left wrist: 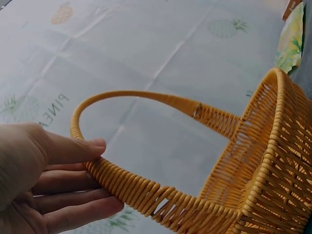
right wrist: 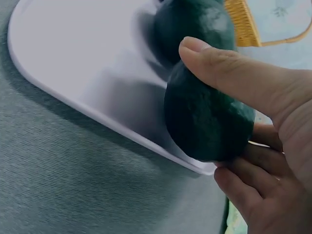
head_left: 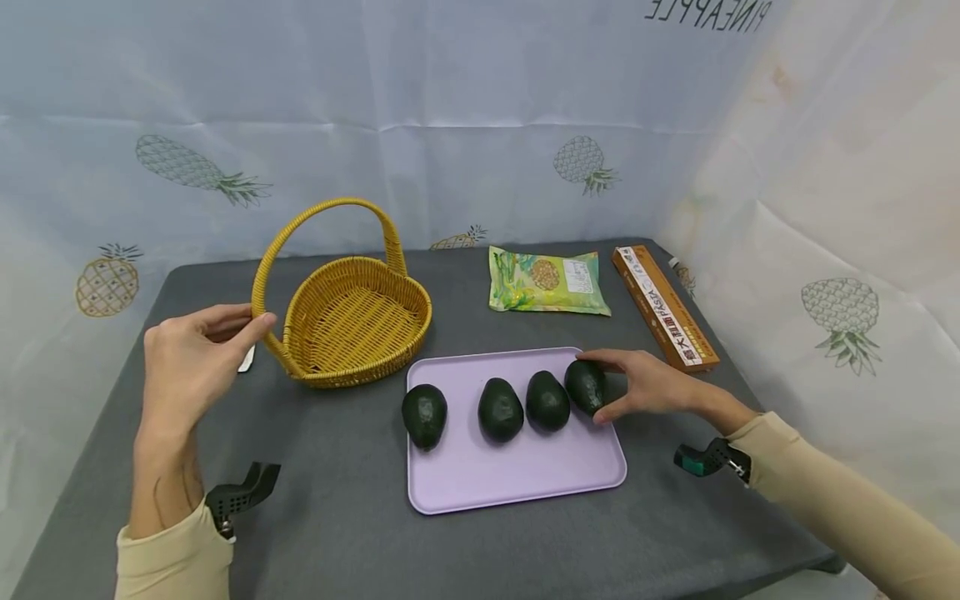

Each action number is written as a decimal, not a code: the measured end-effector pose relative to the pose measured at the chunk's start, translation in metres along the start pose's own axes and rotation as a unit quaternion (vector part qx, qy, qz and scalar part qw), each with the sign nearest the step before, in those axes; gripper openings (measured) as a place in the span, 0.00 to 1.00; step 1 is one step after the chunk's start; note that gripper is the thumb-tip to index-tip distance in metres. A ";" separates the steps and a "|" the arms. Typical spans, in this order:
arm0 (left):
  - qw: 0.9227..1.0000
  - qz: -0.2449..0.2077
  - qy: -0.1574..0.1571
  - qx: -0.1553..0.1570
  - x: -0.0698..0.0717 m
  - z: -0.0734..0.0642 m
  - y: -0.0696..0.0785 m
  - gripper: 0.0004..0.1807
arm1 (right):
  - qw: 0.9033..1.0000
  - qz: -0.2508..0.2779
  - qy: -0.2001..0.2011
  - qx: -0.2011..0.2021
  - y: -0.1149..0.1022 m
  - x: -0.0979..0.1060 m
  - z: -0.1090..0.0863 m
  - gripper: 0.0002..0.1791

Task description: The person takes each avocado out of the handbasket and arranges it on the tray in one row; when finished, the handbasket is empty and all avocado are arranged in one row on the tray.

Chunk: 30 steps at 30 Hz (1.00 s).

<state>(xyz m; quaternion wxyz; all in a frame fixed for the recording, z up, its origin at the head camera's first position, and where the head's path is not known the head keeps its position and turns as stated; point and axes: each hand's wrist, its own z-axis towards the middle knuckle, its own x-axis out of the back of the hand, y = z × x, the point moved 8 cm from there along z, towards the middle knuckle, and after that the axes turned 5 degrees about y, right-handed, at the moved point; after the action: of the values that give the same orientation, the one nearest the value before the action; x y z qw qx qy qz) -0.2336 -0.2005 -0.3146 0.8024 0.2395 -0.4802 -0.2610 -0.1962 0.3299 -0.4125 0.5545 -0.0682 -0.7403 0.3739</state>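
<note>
My left hand (head_left: pixel 187 362) pinches the handle of a yellow wicker basket (head_left: pixel 356 375) on its left side, thumb against the fingers. In the left wrist view the handle (left wrist: pixel 131 187) runs between thumb and fingers. The basket's inside shows bare weave. My right hand (head_left: pixel 652 383) holds the rightmost avocado (head_left: pixel 585 387) at the upper right corner of a lilac tray (head_left: pixel 495 492). The right wrist view has the thumb on one side of that avocado (right wrist: pixel 207 117) and fingers on the other. More dark green avocados lie to its left: one (head_left: pixel 547 402), another (head_left: pixel 500 410) and one at the left rim (head_left: pixel 424 417).
Behind the tray lies a green and yellow food packet (head_left: pixel 547 282). A brown pasta box (head_left: pixel 666 308) lies at the right edge of the grey-covered table (head_left: pixel 337 517). A small white object (head_left: pixel 247 360) shows beside the left hand. Pineapple-print curtains (head_left: pixel 465 92) hang behind and right.
</note>
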 end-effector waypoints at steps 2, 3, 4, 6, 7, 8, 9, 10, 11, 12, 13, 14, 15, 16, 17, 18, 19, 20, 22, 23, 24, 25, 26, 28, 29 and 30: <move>1.000 0.000 0.001 0.002 0.001 0.000 0.000 0.24 | 1.000 -0.004 0.004 0.004 0.000 -0.003 0.000 0.54; 1.000 -0.001 0.002 0.002 0.002 0.000 0.000 0.24 | 1.000 -0.004 0.006 0.004 0.000 -0.004 0.000 0.54; 1.000 -0.002 0.003 0.001 0.002 0.000 0.000 0.24 | 1.000 -0.005 0.008 0.004 0.000 -0.005 0.000 0.54; 1.000 -0.004 0.004 -0.001 0.003 0.000 0.000 0.23 | 1.000 -0.005 0.011 0.004 0.000 -0.006 0.000 0.55; 1.000 -0.005 0.004 -0.003 0.003 0.000 0.000 0.23 | 1.000 -0.005 0.011 0.005 0.000 -0.007 0.000 0.55; 1.000 -0.005 0.005 -0.005 0.003 0.000 0.001 0.22 | 1.000 -0.005 0.011 0.007 0.000 -0.008 0.000 0.55; 1.000 -0.006 0.007 -0.006 0.004 0.000 0.001 0.22 | 1.000 -0.004 0.010 0.010 -0.001 -0.008 0.000 0.54; 1.000 -0.007 0.008 -0.008 0.004 0.000 0.000 0.22 | 1.000 -0.004 0.010 0.011 -0.001 -0.008 0.000 0.54; 1.000 -0.008 0.008 -0.008 0.005 0.000 0.000 0.21 | 1.000 -0.004 0.009 0.013 -0.002 -0.009 0.000 0.53; 1.000 -0.007 0.009 -0.008 0.005 0.000 -0.001 0.21 | 1.000 -0.004 0.010 0.015 -0.002 -0.009 -0.001 0.53; 1.000 -0.008 0.010 -0.006 0.006 0.000 -0.001 0.21 | 1.000 -0.005 0.010 0.017 -0.003 -0.009 -0.001 0.52; 1.000 -0.008 0.010 -0.005 0.006 0.000 -0.002 0.21 | 1.000 -0.007 0.010 0.018 -0.003 -0.008 -0.001 0.52; 1.000 -0.009 0.010 -0.004 0.006 0.000 -0.002 0.21 | 1.000 -0.009 0.009 0.018 -0.003 -0.008 -0.002 0.52; 1.000 -0.009 0.010 -0.003 0.006 0.000 -0.003 0.21 | 1.000 -0.010 0.009 0.017 -0.004 -0.008 -0.002 0.52; 1.000 -0.010 0.009 -0.001 0.007 -0.001 -0.003 0.22 | 1.000 -0.010 0.008 0.016 -0.004 -0.009 -0.002 0.52; 1.000 -0.011 0.009 0.000 0.007 -0.001 -0.003 0.22 | 1.000 -0.011 0.007 0.017 -0.004 -0.009 -0.002 0.52; 1.000 -0.013 0.008 0.001 0.007 -0.001 -0.004 0.22 | 1.000 -0.012 0.005 0.016 -0.005 -0.009 -0.002 0.53; 1.000 -0.014 0.008 0.001 0.007 -0.001 -0.004 0.22 | 1.000 -0.012 0.005 0.015 -0.005 -0.009 -0.002 0.53; 1.000 -0.015 0.007 0.002 0.007 -0.001 -0.004 0.23 | 1.000 -0.012 0.005 0.014 -0.005 -0.010 -0.002 0.53; 1.000 -0.015 0.007 0.002 0.007 -0.001 -0.004 0.23 | 1.000 -0.013 0.005 0.013 -0.005 -0.010 -0.002 0.53; 1.000 -0.015 0.007 0.002 0.007 -0.001 -0.004 0.23 | 1.000 -0.013 0.005 0.012 -0.005 -0.010 -0.002 0.53; 1.000 -0.015 0.006 0.002 0.007 -0.001 -0.004 0.23 | 1.000 -0.012 0.005 0.011 -0.005 -0.010 -0.002 0.53; 1.000 -0.015 0.006 0.001 0.007 -0.001 -0.004 0.23 | 1.000 -0.012 0.004 0.009 -0.005 -0.010 -0.002 0.53; 1.000 -0.016 0.005 0.000 0.007 -0.001 -0.004 0.22 | 1.000 -0.008 0.002 0.006 -0.005 -0.010 -0.002 0.54; 1.000 -0.017 0.004 0.001 0.007 -0.001 -0.004 0.22 | 1.000 -0.007 0.000 0.007 -0.005 -0.010 -0.002 0.54; 1.000 -0.017 0.004 0.000 0.007 -0.001 -0.004 0.22 | 1.000 -0.005 -0.001 0.007 -0.005 -0.010 -0.002 0.54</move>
<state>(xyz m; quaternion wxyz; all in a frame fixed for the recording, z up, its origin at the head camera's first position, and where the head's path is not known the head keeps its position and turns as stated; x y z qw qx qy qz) -0.2305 -0.2080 -0.3136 0.7997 0.2486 -0.4728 -0.2739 -0.1894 0.3218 -0.4169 0.5563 -0.0603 -0.7382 0.3767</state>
